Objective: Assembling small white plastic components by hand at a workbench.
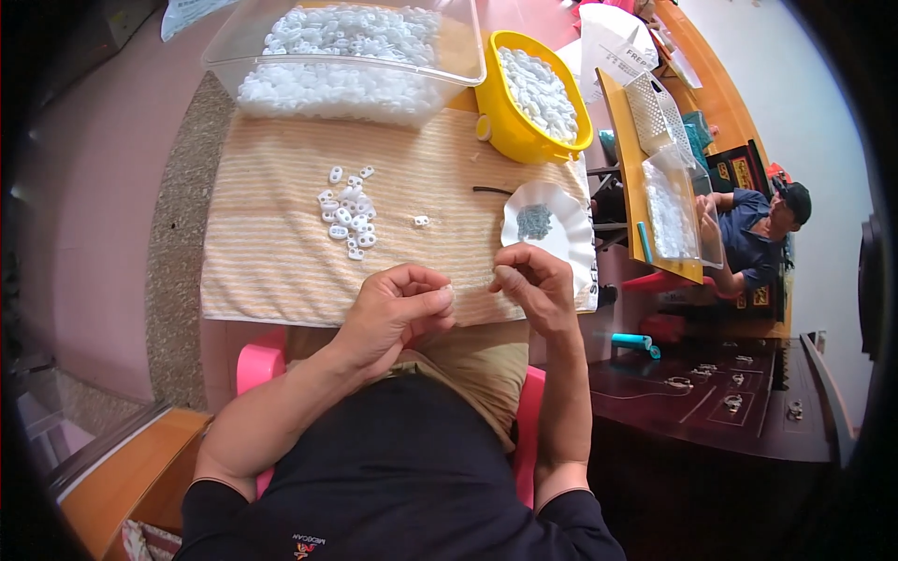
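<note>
My left hand [404, 304] is closed in a pinch, thumb against forefinger. A small pale speck shows at its fingertips, too small to name. Facing it across a short gap, my right hand [538, 285] is pinched too, and what it holds, if anything, cannot be made out. Both are over the near edge of a striped cloth [271, 280]. Beyond the left hand lies a loose pile of small white two-holed plastic pieces [348, 213]. One similar white piece [421, 221] sits apart. Just past the right hand, a white wavy-rimmed plate [572, 234] bears tiny grey-green parts [535, 222].
A clear bin [458, 70] and a yellow tub [496, 131], both full of white pieces, stand at the back. A thin black stick [491, 190] lies by the plate. To the right, a co-worker [758, 224] sits at another table [641, 234] with a clear bin.
</note>
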Demonstrator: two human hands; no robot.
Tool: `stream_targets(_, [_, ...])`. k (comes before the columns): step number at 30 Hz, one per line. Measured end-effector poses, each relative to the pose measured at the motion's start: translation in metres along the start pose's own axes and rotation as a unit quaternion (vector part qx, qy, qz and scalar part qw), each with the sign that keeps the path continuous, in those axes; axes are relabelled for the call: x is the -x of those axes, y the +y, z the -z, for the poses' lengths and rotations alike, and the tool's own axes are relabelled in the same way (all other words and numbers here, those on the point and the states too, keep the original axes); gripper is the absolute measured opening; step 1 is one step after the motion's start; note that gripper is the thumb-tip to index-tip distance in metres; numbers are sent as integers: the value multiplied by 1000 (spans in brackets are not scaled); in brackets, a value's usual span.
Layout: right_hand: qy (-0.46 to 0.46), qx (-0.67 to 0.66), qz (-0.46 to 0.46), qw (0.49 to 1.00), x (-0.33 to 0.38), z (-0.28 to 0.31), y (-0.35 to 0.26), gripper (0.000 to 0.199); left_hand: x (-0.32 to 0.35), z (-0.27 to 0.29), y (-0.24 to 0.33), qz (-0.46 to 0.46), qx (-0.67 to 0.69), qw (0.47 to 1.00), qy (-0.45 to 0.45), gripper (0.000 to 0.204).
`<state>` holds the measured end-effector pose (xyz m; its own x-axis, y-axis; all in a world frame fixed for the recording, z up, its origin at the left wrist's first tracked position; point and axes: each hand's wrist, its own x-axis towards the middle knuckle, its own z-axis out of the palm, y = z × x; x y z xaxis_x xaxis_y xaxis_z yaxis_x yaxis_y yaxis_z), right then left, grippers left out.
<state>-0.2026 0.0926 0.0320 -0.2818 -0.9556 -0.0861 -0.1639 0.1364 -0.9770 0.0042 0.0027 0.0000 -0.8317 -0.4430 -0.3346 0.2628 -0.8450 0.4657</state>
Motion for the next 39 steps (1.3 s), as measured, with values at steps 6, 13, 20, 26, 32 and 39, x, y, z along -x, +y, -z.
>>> stream_targets(6, [-39,-132,11,990,3,-26,20,13,0,-1,0,-12,12,1000,9,12])
stream_targets(13, [-49,-169,6,984,4,-36,26,13,-1,0,-1,-11,8,1000,21,15])
stream_targets(20, [-31,-200,3,979,5,-43,25,8,-1,0,0,-13,5,1000,20,17])
stream_targets(26, [-24,-201,-6,979,6,-42,26,13,0,0,-1,-13,6,1000,16,17])
stream_targets(32, [-38,-197,11,980,6,-42,27,8,0,-1,0,-12,5,1000,12,17])
stream_targets(39, [-39,-167,45,984,5,-42,26,8,0,-1,0,-17,-11,1000,12,16])
